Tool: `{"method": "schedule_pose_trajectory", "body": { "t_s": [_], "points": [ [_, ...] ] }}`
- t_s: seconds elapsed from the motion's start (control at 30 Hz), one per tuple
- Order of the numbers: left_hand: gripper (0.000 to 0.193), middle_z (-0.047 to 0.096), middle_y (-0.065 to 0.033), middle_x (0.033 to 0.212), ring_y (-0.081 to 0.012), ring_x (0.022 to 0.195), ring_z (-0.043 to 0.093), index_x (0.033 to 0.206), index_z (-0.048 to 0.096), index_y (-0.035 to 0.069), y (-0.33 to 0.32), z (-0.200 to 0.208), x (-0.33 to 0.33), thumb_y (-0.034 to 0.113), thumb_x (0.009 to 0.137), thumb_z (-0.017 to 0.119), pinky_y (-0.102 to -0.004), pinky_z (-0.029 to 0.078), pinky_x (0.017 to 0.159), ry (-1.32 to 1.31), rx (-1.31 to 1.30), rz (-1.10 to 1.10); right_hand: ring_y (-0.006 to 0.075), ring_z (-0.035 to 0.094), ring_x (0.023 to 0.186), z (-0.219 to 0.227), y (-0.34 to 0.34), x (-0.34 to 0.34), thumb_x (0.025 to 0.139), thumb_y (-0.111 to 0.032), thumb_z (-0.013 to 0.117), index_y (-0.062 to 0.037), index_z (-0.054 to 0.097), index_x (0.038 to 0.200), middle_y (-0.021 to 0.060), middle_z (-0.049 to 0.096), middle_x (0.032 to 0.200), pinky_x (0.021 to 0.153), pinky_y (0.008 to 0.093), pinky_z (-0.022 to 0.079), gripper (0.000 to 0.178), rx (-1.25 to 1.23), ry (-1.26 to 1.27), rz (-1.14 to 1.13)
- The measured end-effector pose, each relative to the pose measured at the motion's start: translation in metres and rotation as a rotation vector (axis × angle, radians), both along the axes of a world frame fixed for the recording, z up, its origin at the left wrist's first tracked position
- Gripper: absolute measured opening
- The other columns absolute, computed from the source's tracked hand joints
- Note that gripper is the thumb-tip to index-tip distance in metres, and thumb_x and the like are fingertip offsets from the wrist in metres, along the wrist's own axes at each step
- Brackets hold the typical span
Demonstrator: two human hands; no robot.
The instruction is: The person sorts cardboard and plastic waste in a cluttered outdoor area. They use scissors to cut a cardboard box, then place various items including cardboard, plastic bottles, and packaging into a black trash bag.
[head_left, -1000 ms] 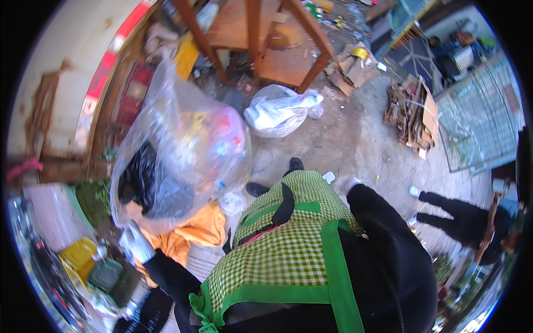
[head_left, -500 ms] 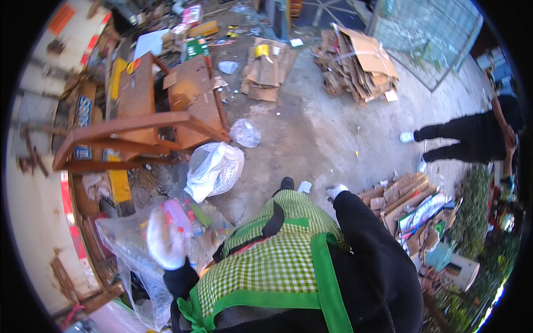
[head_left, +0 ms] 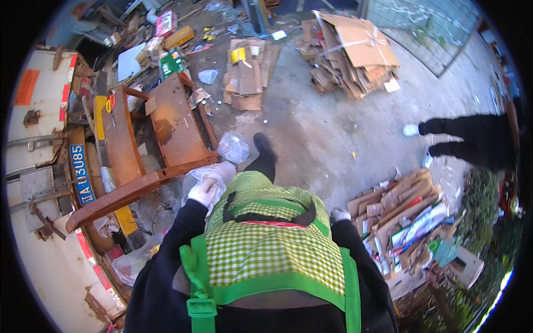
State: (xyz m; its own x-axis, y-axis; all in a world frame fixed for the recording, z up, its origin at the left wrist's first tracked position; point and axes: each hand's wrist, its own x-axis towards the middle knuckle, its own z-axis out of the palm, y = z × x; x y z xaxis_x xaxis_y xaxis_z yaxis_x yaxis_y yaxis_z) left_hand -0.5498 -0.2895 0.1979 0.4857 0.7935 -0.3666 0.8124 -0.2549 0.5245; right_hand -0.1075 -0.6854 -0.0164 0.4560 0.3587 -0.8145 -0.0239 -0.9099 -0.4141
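- The left hand (head_left: pixel 202 192), in a white glove, is closing on a clear plastic bag (head_left: pixel 206 176) just in front of the green-checked apron (head_left: pixel 266 244), with the fingers curled into the film.
- The bag is hanging beside the near corner of the rusty metal frame (head_left: pixel 166 133), which is lying tilted against the white truck (head_left: pixel 39 166).
- The right hand is not showing; only the dark right sleeve (head_left: pixel 361 261) is coming in along the apron's right edge, so its grip cannot be told.
- A second crumpled clear bag (head_left: pixel 233 147) is lying on the concrete ground (head_left: pixel 333 122), just beside the person's black shoe (head_left: pixel 261 143).
- A blue rectangular plate (head_left: pixel 80 175) with white characters is sitting on the truck's rear edge, and an orange rectangular patch (head_left: pixel 26 87) is showing higher on its white body.
- Flattened brown cardboard (head_left: pixel 247 72) with a small yellow label is lying ahead on the ground; a bigger tied bundle (head_left: pixel 355 50) is resting toward the far right.
- A green carton (head_left: pixel 172 62) is lying past the frame's far end.
- More stacked cardboard (head_left: pixel 400 211) is piling at the right, near another person's dark legs (head_left: pixel 472 139).
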Motion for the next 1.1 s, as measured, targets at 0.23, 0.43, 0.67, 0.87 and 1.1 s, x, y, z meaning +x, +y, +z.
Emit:
{"method": "schedule_pose_trajectory", "body": {
  "t_s": [0.23, 0.43, 0.67, 0.87, 1.1],
  "points": [
    [0.037, 0.068, -0.0195, 0.109, -0.036, 0.102, 0.066, 0.115, 0.067, 0.005, 0.168, -0.097, 0.065, 0.028, 0.088, 0.057, -0.0403, 0.051, 0.091, 0.076, -0.206, 0.062, 0.0187, 0.068, 0.087, -0.067, 0.039, 0.029, 0.087, -0.02, 0.06, -0.0068, 0.07, 0.106, 0.0066, 0.072, 0.091, 0.077, 0.0337, 0.054, 0.025, -0.233, 0.068, 0.229],
    [0.037, 0.068, -0.0196, 0.113, -0.0314, 0.109, 0.064, 0.116, 0.065, -0.002, 0.296, -0.119, 0.125, 0.025, 0.091, 0.058, -0.036, 0.049, 0.095, 0.087, -0.344, 0.171, 0.0217, 0.062, 0.059, 0.014, 0.314, 0.118, 0.085, -0.011, 0.063, -0.0108, 0.065, 0.113, 0.0075, 0.065, 0.082, 0.05, 0.0353, 0.051, 0.027, -0.018, 0.216, -0.506],
    [0.035, 0.069, -0.018, 0.112, -0.0295, 0.106, 0.065, 0.114, 0.066, 0.0, 0.377, -0.12, 0.147, 0.024, 0.091, 0.059, -0.0343, 0.049, 0.093, 0.057, -0.427, 0.277, 0.0207, 0.067, 0.072, 0.046, 0.554, 0.175, 0.091, -0.01, 0.064, -0.0114, 0.063, 0.121, 0.0062, 0.068, 0.096, 0.057, 0.0329, 0.053, 0.031, 0.092, 0.231, -0.278],
    [0.038, 0.07, -0.0186, 0.1, -0.0296, 0.095, 0.067, 0.109, 0.07, 0.003, 0.395, -0.112, 0.116, 0.033, 0.087, 0.063, -0.0368, 0.051, 0.086, 0.285, -0.626, 0.541, 0.0278, 0.067, 0.069, -0.008, 0.64, 0.231, 0.089, -0.012, 0.063, -0.0118, 0.06, 0.121, 0.0115, 0.066, 0.096, 0.051, 0.0421, 0.052, 0.032, -0.138, 0.355, -0.162],
    [0.038, 0.071, -0.0098, 0.087, -0.0171, 0.073, 0.066, 0.109, 0.069, 0.002, 0.384, -0.121, 0.067, 0.034, 0.09, 0.059, -0.0319, 0.054, 0.069, 0.329, -0.706, 0.697, 0.0271, 0.064, 0.069, 0.012, 0.743, 0.303, 0.09, -0.012, 0.062, -0.0104, 0.06, 0.121, 0.0093, 0.063, 0.092, 0.053, 0.0426, 0.051, 0.031, -0.155, 0.362, -0.018]
  ]
}}
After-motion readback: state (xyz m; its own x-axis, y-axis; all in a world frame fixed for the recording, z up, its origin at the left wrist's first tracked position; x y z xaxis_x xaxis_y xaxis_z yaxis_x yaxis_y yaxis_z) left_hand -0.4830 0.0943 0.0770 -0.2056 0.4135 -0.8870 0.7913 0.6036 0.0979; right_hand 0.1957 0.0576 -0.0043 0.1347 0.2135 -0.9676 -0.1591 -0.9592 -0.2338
